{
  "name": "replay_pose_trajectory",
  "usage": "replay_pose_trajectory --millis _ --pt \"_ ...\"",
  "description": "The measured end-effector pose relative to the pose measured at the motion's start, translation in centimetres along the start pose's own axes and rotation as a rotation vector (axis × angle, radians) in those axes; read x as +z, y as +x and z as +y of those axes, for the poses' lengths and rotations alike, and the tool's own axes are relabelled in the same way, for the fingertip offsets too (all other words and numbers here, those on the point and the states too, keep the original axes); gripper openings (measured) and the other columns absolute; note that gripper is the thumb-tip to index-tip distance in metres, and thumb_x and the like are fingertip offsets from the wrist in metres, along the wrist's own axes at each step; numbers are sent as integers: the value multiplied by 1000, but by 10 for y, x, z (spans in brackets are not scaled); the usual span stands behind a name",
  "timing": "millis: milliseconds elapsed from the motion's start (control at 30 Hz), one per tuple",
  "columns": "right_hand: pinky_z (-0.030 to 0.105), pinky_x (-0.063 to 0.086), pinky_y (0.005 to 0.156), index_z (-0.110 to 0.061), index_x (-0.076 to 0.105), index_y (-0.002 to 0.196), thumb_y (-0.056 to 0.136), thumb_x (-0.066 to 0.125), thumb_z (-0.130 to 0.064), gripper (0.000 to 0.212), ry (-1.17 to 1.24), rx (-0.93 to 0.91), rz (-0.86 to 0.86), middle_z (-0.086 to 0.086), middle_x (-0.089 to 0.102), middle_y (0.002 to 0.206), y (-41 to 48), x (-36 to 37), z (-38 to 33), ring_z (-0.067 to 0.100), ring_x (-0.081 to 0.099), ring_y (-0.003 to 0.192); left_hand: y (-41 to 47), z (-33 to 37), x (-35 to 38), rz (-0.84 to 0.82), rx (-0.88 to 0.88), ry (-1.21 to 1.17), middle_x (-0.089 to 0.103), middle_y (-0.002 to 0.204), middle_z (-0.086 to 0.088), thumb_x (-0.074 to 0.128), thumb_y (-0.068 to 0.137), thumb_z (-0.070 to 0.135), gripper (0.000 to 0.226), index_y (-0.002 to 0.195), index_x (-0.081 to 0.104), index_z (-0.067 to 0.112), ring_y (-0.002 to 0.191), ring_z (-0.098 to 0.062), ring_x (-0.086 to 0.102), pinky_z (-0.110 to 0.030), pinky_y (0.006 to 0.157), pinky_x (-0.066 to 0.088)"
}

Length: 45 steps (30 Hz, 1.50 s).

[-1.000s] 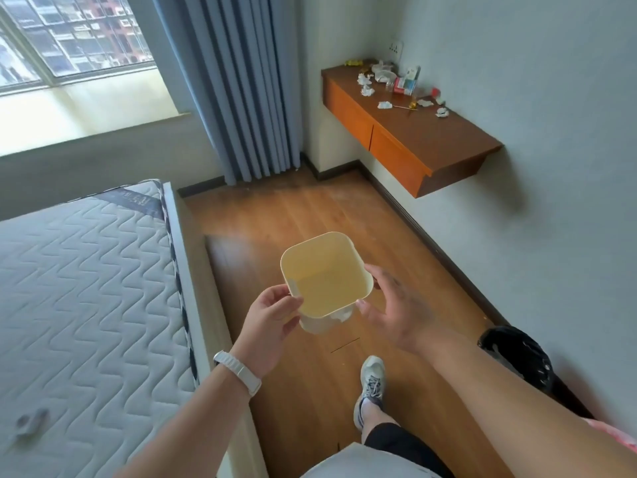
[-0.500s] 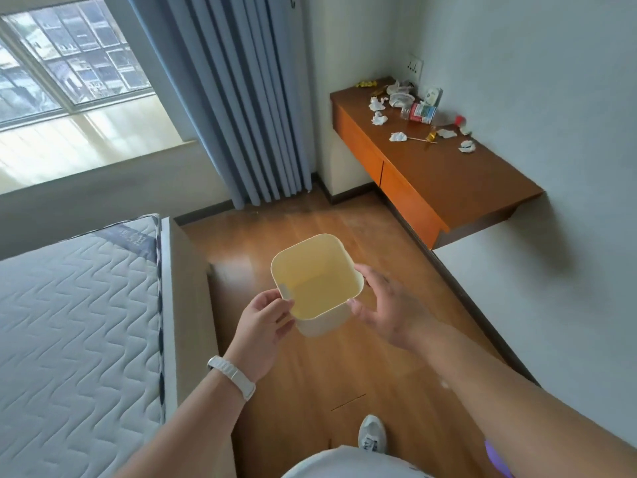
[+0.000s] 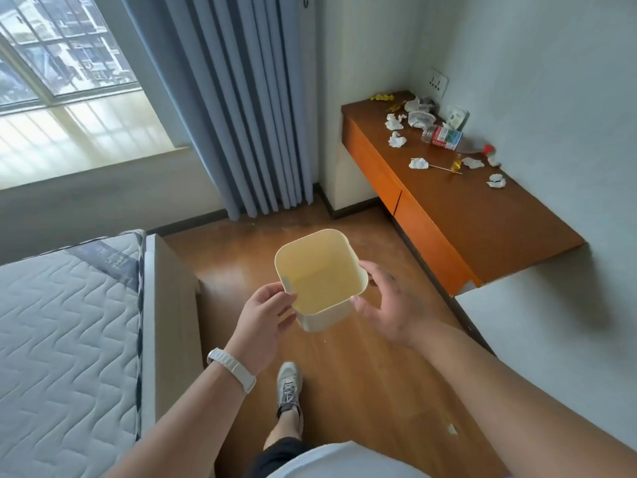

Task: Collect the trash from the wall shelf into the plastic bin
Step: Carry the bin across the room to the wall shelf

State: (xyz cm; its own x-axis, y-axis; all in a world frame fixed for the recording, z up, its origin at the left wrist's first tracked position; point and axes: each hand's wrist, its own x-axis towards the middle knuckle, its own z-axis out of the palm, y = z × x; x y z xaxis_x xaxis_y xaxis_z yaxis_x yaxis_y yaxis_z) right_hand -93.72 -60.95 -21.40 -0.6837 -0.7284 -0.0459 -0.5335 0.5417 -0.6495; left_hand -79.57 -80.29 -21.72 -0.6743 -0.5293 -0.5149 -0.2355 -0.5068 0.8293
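Note:
I carry a cream plastic bin (image 3: 320,270), square with rounded corners and nothing inside, in front of me above the floor. My left hand (image 3: 267,313) grips its left wall, thumb on the rim. My right hand (image 3: 389,305) holds its right side with curled fingers. The wooden wall shelf (image 3: 482,215) is fixed to the right wall ahead. On its far end lie several crumpled white tissues (image 3: 396,139), a lying plastic bottle (image 3: 446,138) with a red label, a thin stick (image 3: 444,168) and a yellow wrapper (image 3: 381,97).
A bed with a bare quilted mattress (image 3: 69,322) fills the left side. Blue curtains (image 3: 238,98) hang beside a window (image 3: 62,81). Wood floor (image 3: 362,374) runs between bed and shelf. My foot (image 3: 289,384) steps forward. A wall socket (image 3: 437,82) sits above the shelf.
I have walked forward toward the shelf, which now looks nearer and larger. The bin stays held in both hands. The black bag on the floor has left the view.

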Motion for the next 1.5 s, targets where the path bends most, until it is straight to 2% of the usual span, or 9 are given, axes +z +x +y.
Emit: replay_pose_trajectory --millis 167,367,567,967,1067,1167,1300,1367,1500 --pt "27 40 83 -41 24 144 89 48 -60 63 -1 95 51 -13 39 146 71 -1 -12 1 41 111 87 48 -9 -111 -38 19 71 99 -12 63 93 4 13 103 67 9 92 -24 64 -40 89 52" --pt "21 39 83 -45 29 139 84 44 -65 60 -46 154 186 -23 43 135 153 -27 -37 -7 37 111 181 118 -5 -308 7 56 79 88 -2 63 93 4 10 100 66 11 84 -16 73 -37 82 57" --pt "36 48 91 -36 33 142 87 49 -57 60 -53 263 241 -12 48 138 187 -44 -39 11 49 119 231 150 19 -434 11 70 80 88 0 64 91 8 11 101 67 12 81 -13 74 -33 77 57" --pt "40 54 91 -38 32 140 85 47 -61 62 49 304 246 -11 49 139 255 -52 9 10 50 121 306 167 63 -404 -46 142 78 79 2 61 92 5 9 93 66 12 72 -12 72 -28 66 59" --pt "34 53 90 -38 33 140 83 45 -65 65 70 298 262 -13 49 137 283 -63 33 7 49 120 333 174 87 -390 -36 172 76 81 -1 62 92 5 7 93 66 11 74 -14 72 -32 72 60" --pt "36 54 88 -39 33 139 85 48 -61 61 103 293 254 -15 50 134 313 -84 65 8 51 117 361 184 121 -360 -24 191 73 92 -9 64 90 7 7 96 65 10 86 -23 68 -39 83 58" --pt "28 55 80 -45 31 137 84 49 -62 58 149 320 256 -20 48 134 345 -118 109 3 51 111 392 194 175 -337 -58 223 66 102 -18 71 78 17 26 101 64 8 93 -30 63 -46 89 57" --pt "16 45 73 -48 29 136 86 50 -61 56 152 331 265 -26 44 131 357 -133 131 -3 45 107 410 198 202 -337 -67 258 66 103 -20 70 83 14 22 103 64 7 91 -29 65 -42 82 59" --pt "17 42 73 -49 29 136 85 49 -63 56 205 335 259 -24 46 132 377 -160 174 -1 46 103 441 202 255 -315 -98 314 64 98 -17 70 80 16 19 99 68 10 84 -24 62 -31 70 59"
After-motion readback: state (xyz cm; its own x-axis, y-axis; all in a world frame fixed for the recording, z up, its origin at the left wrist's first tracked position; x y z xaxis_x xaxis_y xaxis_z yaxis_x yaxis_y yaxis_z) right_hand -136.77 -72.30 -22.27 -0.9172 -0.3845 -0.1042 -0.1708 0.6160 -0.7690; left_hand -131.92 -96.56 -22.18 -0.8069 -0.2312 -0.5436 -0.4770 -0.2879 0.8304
